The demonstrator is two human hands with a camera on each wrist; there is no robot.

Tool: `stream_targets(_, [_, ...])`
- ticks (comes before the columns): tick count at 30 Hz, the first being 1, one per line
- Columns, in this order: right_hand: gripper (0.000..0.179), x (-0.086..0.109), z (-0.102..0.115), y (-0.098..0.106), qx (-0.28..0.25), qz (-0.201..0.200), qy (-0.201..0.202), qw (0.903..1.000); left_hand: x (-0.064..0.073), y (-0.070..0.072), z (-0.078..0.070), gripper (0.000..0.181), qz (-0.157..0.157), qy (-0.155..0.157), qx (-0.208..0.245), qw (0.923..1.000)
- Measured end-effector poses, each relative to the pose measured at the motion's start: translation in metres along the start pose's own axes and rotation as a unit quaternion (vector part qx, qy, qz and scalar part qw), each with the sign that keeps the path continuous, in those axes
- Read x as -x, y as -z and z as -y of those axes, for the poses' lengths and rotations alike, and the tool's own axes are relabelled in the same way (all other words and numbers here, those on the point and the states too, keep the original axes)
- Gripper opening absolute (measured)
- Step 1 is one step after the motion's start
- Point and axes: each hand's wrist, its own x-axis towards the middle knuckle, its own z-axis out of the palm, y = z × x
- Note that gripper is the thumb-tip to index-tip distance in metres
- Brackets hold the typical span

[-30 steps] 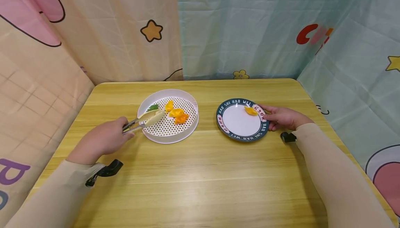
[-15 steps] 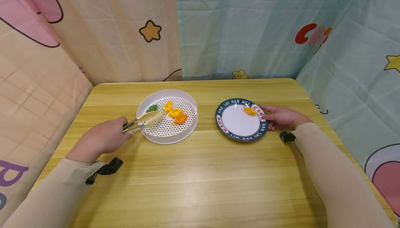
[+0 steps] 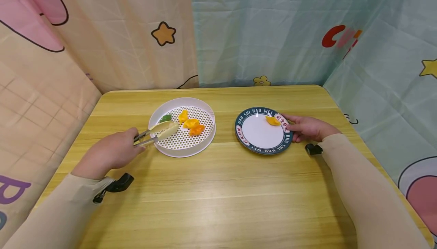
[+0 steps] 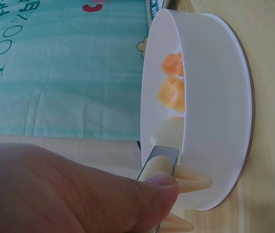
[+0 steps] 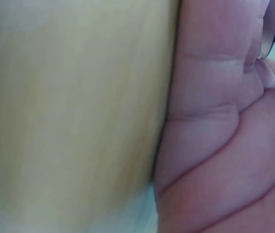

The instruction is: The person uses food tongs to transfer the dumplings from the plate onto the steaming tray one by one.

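Note:
My left hand point(image 3: 110, 148) grips metal tongs point(image 3: 165, 130) with cream-coloured tips, which reach over the near left wall of a round white steamer basket point(image 3: 182, 153). Yellow dumpling-like pieces point(image 3: 191, 123), an orange piece point(image 3: 197, 130) and a green piece point(image 3: 166, 118) lie on its perforated floor. In the left wrist view the thumb point(image 4: 152, 194) presses on the tongs' metal arm, and the basket wall hides the lower parts of the pieces. My right hand point(image 3: 312, 128) pinches the right rim of a white plate point(image 3: 262, 135) with a dark green patterned border. One yellow piece point(image 3: 272, 120) sits on the plate near that hand.
Basket and plate stand apart on a wooden table point(image 3: 218, 196), with the table's far edge behind them. Printed curtains point(image 3: 259, 33) enclose the back and both sides. Black wrist mounts point(image 3: 117, 184) stick out below the sleeves.
The scene drifts slightly left in the head view. Both hands, the tongs and the pieces keep nearly the same places.

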Motion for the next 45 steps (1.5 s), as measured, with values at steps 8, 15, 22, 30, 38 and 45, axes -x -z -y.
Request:
stream_targets(8, [0.071,-0.001,0.000,0.001,-0.003,0.000,-0.004,1.0000,0.005,0.003,0.001,0.050,-0.016,0.009,0.013,0.9997])
stream_targets(15, [0.070,-0.004,-0.003,0.003,-0.008,0.001,-0.005,1.0000,0.009,0.008,-0.004,0.055,-0.031,0.004,0.012,0.9994])
stream_targets(22, [0.071,-0.003,-0.002,0.004,0.003,-0.002,-0.003,1.0000,0.008,0.012,-0.015,0.058,-0.068,-0.017,0.020,0.9974])
stream_targets(30, [0.072,-0.002,-0.001,0.004,0.010,-0.004,0.000,0.9999,0.001,0.019,-0.045,0.057,-0.090,-0.034,0.023,0.9951])
stream_targets(38, [0.071,-0.003,-0.003,0.004,-0.003,-0.002,-0.004,1.0000,-0.022,0.009,-0.097,0.046,-0.091,-0.105,0.003,0.9903])
stream_targets(45, [0.071,-0.002,-0.002,0.003,0.000,-0.003,-0.005,1.0000,-0.046,-0.007,-0.151,0.037,-0.085,-0.154,-0.014,0.9843])
